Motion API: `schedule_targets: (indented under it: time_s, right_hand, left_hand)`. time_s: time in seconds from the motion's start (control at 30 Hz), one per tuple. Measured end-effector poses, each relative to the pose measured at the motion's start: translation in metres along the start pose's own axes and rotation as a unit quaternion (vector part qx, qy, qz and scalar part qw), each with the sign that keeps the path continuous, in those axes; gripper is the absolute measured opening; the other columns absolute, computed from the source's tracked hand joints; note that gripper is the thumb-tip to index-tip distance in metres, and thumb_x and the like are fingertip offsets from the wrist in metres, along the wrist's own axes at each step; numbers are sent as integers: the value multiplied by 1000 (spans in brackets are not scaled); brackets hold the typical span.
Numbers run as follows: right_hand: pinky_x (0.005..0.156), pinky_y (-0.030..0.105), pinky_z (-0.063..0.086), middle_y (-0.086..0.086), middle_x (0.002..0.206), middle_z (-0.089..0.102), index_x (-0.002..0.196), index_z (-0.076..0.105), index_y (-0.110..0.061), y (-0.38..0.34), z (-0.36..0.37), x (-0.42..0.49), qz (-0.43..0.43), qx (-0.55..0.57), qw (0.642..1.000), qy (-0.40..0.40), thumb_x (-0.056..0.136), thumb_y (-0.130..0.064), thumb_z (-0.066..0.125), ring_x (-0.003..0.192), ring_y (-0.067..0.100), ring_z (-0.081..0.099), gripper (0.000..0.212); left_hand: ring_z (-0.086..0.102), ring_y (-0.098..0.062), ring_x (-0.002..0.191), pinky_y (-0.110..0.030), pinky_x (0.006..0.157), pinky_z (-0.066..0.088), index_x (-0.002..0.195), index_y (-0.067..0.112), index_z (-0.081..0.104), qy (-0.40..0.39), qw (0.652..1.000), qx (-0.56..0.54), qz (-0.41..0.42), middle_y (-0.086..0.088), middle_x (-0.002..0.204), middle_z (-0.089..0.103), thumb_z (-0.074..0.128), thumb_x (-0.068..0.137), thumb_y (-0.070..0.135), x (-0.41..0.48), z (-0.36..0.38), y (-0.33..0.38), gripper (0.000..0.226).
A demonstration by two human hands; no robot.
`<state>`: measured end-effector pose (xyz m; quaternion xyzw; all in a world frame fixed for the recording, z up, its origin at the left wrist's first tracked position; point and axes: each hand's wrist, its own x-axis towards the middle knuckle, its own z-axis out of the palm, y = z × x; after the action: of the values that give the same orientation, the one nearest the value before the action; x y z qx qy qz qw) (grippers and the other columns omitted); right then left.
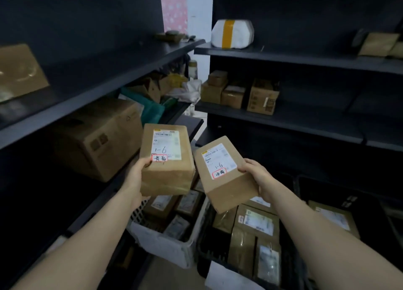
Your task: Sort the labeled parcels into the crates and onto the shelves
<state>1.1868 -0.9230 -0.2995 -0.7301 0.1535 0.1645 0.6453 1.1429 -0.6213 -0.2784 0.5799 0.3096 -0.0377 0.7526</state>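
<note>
Label-reading step: left grip [137,171] clasps the left parcel [166,158], right grip [259,178] clasps the right parcel [224,176], both marked 1-6; next, probably, finding the matching place among the shelves [305,121].

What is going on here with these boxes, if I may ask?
A person is sorting parcels and holds one brown box in each hand, labels facing up. The left hand grips the left parcel, and the right hand grips the right parcel; both are hand-marked 1-6. Neither is placed yet. Below sit a white crate and a black crate with parcels inside, and dark shelves hold more boxes.
</note>
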Motion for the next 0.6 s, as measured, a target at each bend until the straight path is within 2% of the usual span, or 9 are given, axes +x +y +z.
schedule_targets:
  time_s: [0.13, 0.17, 0.27, 0.4, 0.5, 0.6]
  right_hand:
    - [72, 37, 55, 6, 119, 62, 134, 50, -27, 15, 22, 48, 36, 8, 999, -3, 76, -36, 69, 97, 28, 65, 61]
    - [72, 37, 56, 7, 119, 61, 132, 50, -26, 18, 31, 60, 44, 10, 999, -3, 76, -37, 69, 97, 28, 65, 60]
    - [85, 46, 56, 7, 120, 60, 132, 50, -28, 26, 59, 99, 69, 4, 998, -1, 65, -47, 71, 99, 29, 64, 72]
    - [92, 49, 53, 7, 124, 57, 141, 41, -27, 34, 103, 150, 88, 14, 996, 0, 66, -50, 70, 102, 29, 62, 84]
    - [96, 45, 49, 8, 131, 53, 146, 35, -22, 47, 131, 184, 106, 34, 994, 9, 84, -43, 65, 108, 27, 57, 72]
    - [98, 42, 46, 6, 136, 50, 146, 36, -23, 66, 156, 210, 123, 51, 991, 12, 84, -42, 67, 114, 27, 54, 72]
  left_hand:
    - [61, -26, 100, -44, 85, 50, 116, 31, 61, 18, 1000, -2, -20, -5, 108, 66, 64, 76, 51, 42, 4, -3, 45]
    - [61, -27, 101, -45, 85, 50, 115, 31, 61, 21, 999, -7, -25, -6, 109, 66, 64, 75, 51, 54, 5, -1, 45]
    - [59, -28, 100, -49, 91, 47, 106, 28, 61, 23, 998, -19, -49, -8, 107, 65, 62, 78, 50, 100, 8, 8, 36]
    - [58, -24, 88, -43, 82, 47, 90, 27, 58, 13, 998, -16, -64, -5, 95, 63, 58, 84, 49, 169, 15, 26, 22]
    - [57, -25, 91, -50, 90, 45, 90, 28, 57, -1, 997, -4, -72, -6, 98, 62, 59, 84, 47, 216, 18, 31, 21]
    - [58, -29, 101, -54, 93, 44, 101, 27, 61, -26, 996, 4, -81, -8, 108, 64, 61, 81, 49, 256, 18, 25, 30]
